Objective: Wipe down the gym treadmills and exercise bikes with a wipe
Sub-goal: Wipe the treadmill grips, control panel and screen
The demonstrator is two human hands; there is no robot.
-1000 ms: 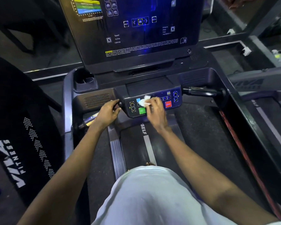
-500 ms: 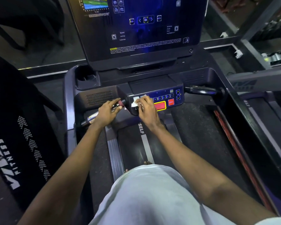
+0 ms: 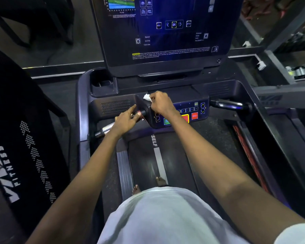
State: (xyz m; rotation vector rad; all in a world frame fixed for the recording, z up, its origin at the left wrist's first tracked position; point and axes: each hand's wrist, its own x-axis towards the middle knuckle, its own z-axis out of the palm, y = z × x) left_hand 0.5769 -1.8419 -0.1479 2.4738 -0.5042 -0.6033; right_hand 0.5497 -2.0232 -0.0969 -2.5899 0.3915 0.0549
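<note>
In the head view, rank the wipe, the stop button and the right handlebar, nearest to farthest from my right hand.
1. The wipe, pinched in the right hand itself, at the panel's upper left.
2. The stop button, on the panel to the hand's right.
3. The right handlebar, beyond the panel's right end.

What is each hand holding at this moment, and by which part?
The right hand pinches a crumpled white wipe by one end. The left hand lies on the left handlebar; whether it grips cannot be told.
</note>
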